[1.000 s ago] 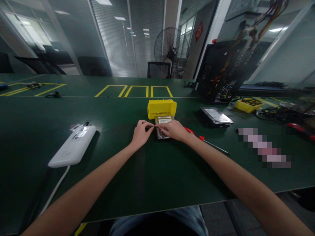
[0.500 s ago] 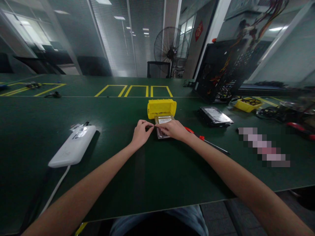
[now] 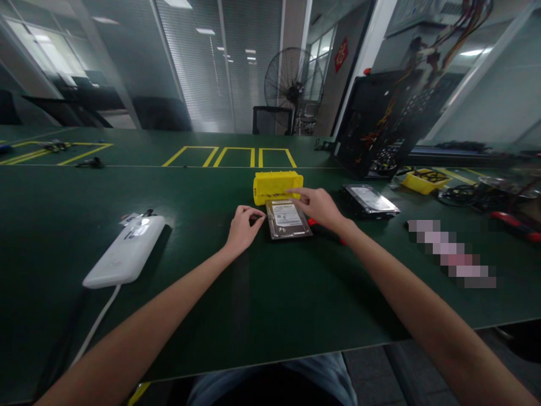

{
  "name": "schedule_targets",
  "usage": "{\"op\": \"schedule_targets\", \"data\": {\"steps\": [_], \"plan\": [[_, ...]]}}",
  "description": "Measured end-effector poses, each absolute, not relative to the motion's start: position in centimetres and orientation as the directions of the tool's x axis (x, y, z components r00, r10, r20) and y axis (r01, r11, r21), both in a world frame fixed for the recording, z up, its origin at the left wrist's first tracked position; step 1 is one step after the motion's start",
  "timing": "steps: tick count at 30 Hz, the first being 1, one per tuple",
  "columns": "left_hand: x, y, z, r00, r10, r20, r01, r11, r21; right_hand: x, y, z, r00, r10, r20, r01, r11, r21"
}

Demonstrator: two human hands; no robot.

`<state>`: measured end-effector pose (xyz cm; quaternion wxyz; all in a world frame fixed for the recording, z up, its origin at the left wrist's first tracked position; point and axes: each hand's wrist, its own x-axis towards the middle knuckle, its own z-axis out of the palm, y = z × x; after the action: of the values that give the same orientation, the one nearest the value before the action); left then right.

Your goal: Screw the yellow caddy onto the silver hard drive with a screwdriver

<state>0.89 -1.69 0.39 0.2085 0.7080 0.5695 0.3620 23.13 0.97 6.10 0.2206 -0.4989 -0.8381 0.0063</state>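
A hard drive (image 3: pixel 288 220) lies label up on the green table, in front of a small yellow bin (image 3: pixel 279 181) with small dark pieces at its bottom. At the drive's left edge my left hand (image 3: pixel 245 230) is pinched closed; whatever its fingertips hold is too small to make out. My right hand (image 3: pixel 320 207) hovers above the drive's right side, its fingers stretched to the front of the bin and apparently holding nothing. Under the right wrist a red-handled screwdriver (image 3: pixel 313 223) is mostly hidden.
Another hard drive (image 3: pixel 369 200) rests to the right. Behind it stands an open black computer case (image 3: pixel 367 124) with loose wires, beside a second yellow bin (image 3: pixel 425 181). On the left lies a white box-shaped device (image 3: pixel 124 254) with a cable. Red-handled pliers (image 3: pixel 515 225) are far right.
My right hand has left the drive's left edge and moved right and away from me to the yellow bin, uncovering the drive's label. My left hand has stayed in place.
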Motion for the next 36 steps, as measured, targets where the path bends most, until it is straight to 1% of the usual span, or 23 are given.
{"op": "schedule_targets", "data": {"steps": [1,2,4,5,7,9,12,16,18,19,21,22,24,26,28,30,33,36], "plan": [[0.9,-1.7,0.4,0.088,0.953,0.29,0.641,-0.277,0.716,24.3,1.3,6.7,-0.341,0.869,0.359,0.866,0.439,-0.241],[0.9,-1.7,0.5,0.089,0.948,0.306,0.626,-0.292,0.723,25.6,1.6,7.3,-0.318,0.899,0.3,0.886,0.395,-0.244],[0.9,-1.7,0.5,0.097,0.941,0.325,0.604,-0.316,0.732,28.1,1.7,7.8,-0.312,0.944,0.108,0.906,0.33,-0.265],[0.9,-1.7,0.6,0.106,0.939,0.326,0.599,-0.322,0.733,29.2,1.5,7.9,-0.275,0.961,0.001,0.924,0.265,-0.274],[0.9,-1.7,0.7,0.127,0.942,0.311,0.597,-0.322,0.734,30.6,0.7,7.6,-0.245,0.948,-0.202,0.934,0.175,-0.311],[0.8,-1.8,0.8,0.152,0.945,0.289,0.604,-0.32,0.73,30.8,-0.6,7.1,-0.266,0.913,-0.308,0.917,0.141,-0.373],[0.7,-1.9,1.1,0.19,0.949,0.25,0.625,-0.313,0.715,29.7,-2.1,6.5,-0.349,0.883,-0.314,0.891,0.209,-0.404],[0.5,-1.9,1.2,0.228,0.951,0.211,0.65,-0.31,0.694,28.5,-2.7,6.9,-0.371,0.862,-0.345,0.908,0.259,-0.33],[0.4,-1.9,1.2,0.234,0.951,0.203,0.653,-0.308,0.692,28.7,-2.7,7.8,-0.384,0.857,-0.345,0.906,0.276,-0.322],[0.4,-1.8,1.1,0.235,0.952,0.198,0.653,-0.305,0.693,28.9,-2.8,8.5,-0.401,0.858,-0.32,0.894,0.29,-0.342],[0.4,-1.7,1.1,0.237,0.953,0.188,0.65,-0.3,0.698,29.0,-3.0,10.3,-0.448,0.866,-0.223,0.841,0.323,-0.435],[0.3,-1.7,1.1,0.241,0.953,0.184,0.648,-0.299,0.7,28.8,-3.0,11.4,-0.456,0.88,-0.133,0.791,0.332,-0.514],[0.2,-1.6,1.0,0.253,0.951,0.175,0.644,-0.301,0.704,27.7,-2.9,13.3,-0.475,0.878,0.059,0.612,0.378,-0.695],[0.1,-1.4,0.8,0.266,0.95,0.163,0.638,-0.3,0.709,25.7,-2.4,14.5,-0.41,0.871,0.27,0.449,0.451,-0.772],[0.0,-1.2,0.5,0.274,0.948,0.162,0.628,-0.304,0.716,23.3,-1.4,14.9,-0.37,0.822,0.432,0.33,0.552,-0.766],[-0.1,-1.0,0.2,0.276,0.945,0.177,0.615,-0.315,0.723,21.0,-0.4,14.7,-0.348,0.744,0.571,0.268,0.662,-0.7],[-0.2,-0.5,-0.4,0.264,0.941,0.211,0.604,-0.332,0.725,18.6,0.9,13.9,-0.359,0.659,0.661,0.258,0.751,-0.608],[-0.2,-0.1,-0.8,0.261,0.939,0.224,0.6,-0.34,0.724,17.4,1.5,13.2,-0.353,0.637,0.685,0.262,0.77,-0.581]]}}
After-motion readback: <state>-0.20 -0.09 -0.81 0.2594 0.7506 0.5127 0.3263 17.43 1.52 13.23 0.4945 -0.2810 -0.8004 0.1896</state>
